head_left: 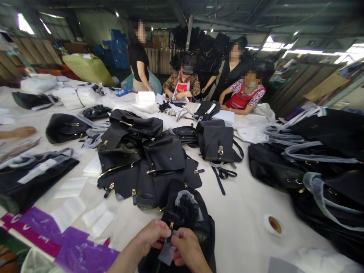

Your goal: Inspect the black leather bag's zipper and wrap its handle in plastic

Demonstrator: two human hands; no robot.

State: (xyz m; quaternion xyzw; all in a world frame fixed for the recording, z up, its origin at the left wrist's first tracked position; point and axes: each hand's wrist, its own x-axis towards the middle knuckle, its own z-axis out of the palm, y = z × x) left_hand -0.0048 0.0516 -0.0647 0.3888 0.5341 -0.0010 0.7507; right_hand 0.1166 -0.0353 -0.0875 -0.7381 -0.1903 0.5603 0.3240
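Note:
A black bag (206, 227) with gold fittings lies at the near edge, under both hands. My left hand (156, 234) pinches at a black strap end with a gold buckle (171, 225). Close beside it, my right hand (186, 246) is closed on a small translucent wrapping piece (167, 253) hanging over the bag. The fingertips of both hands nearly meet. A loop of white wrapping (186, 195) sits around the bag's handle. Beyond it, several black backpacks (167, 153) are piled together.
Wrapped black bags (321, 189) crowd the right side. A small round dish (273, 224) stands right of my hands. White sheets (68, 212) and purple plastic (85, 252) lie left. Several people are across the table; another person's hand (25, 131) reaches in at left.

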